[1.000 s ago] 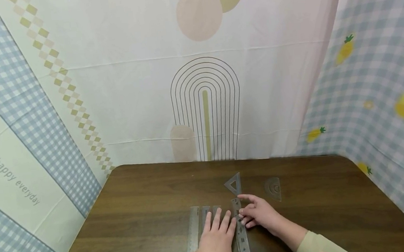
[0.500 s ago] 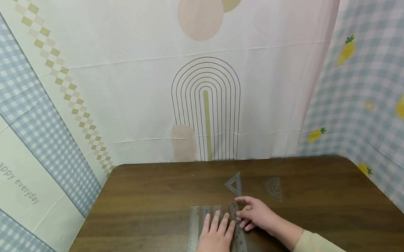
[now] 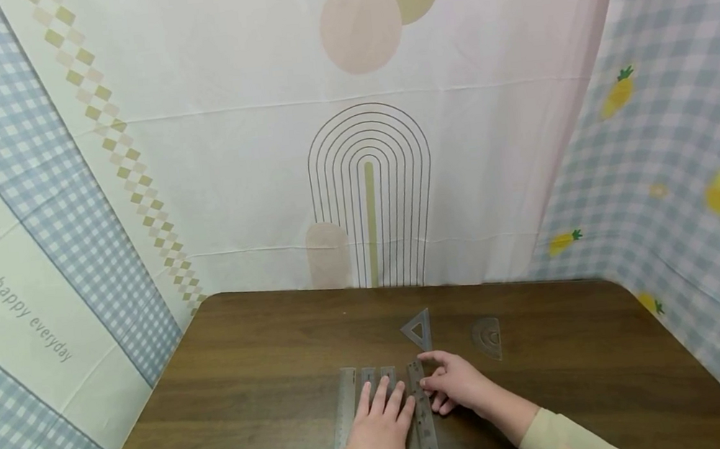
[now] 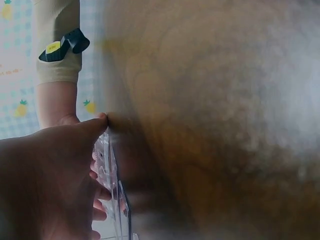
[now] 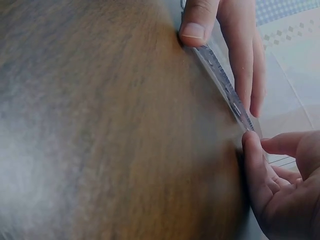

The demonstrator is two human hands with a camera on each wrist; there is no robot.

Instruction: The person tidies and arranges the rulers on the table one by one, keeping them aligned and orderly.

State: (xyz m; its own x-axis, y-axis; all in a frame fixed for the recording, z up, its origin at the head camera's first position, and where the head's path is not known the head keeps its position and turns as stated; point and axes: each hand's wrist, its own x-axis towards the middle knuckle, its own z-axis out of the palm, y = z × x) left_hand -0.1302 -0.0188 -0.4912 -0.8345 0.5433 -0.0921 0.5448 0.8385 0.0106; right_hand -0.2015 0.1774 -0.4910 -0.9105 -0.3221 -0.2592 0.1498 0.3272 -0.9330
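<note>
In the head view my left hand [image 3: 382, 435] lies palm down with spread fingers over two narrow clear rulers, whose tops show: one ruler [image 3: 367, 375] and another ruler [image 3: 388, 371]. Left of them lies a wider clear ruler [image 3: 347, 410]. A clear stencil ruler [image 3: 422, 414] lies to the right, my left thumb at its near end. My right hand [image 3: 455, 381] touches this ruler's right edge with index finger and thumb, its other fingers bent. The right wrist view shows the ruler's edge [image 5: 227, 90] between the left thumb and a right fingertip.
Beyond the hands, a clear set square [image 3: 423, 319] and a clear protractor [image 3: 488, 336] lie on the brown wooden table [image 3: 250, 365]. Patterned cloths [image 3: 230, 157] hang behind and at both sides.
The stencil ruler has slid a little to the left and towards the person, closer to the other rulers. My right hand has moved left with it; the left hand has shifted slightly.
</note>
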